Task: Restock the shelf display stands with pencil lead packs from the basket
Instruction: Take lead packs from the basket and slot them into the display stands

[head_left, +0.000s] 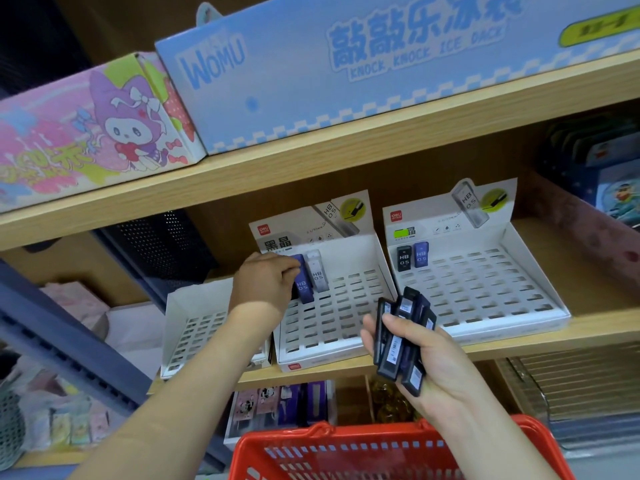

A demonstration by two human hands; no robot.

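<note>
Three white slotted display stands sit on the middle shelf: a left stand (pixel 194 327), a middle stand (pixel 343 320) and a right stand (pixel 485 292). My left hand (pixel 266 282) reaches into the middle stand's back left corner, fingers curled around a dark pack beside a purple pack (pixel 303 282) and a white pack (pixel 317 271). The right stand holds a black pack (pixel 403 258) and a purple pack (pixel 421 254). My right hand (pixel 422 355) grips a bundle of several dark lead packs (pixel 401 341) above the red basket (pixel 346 445).
A pink cartoon box (pixel 86 129) and a long blue box (pixel 346 71) stand on the wooden shelf above. A dark metal rack (pixel 69 344) slants at the left. More stationery packs (pixel 277 407) lie on the shelf below.
</note>
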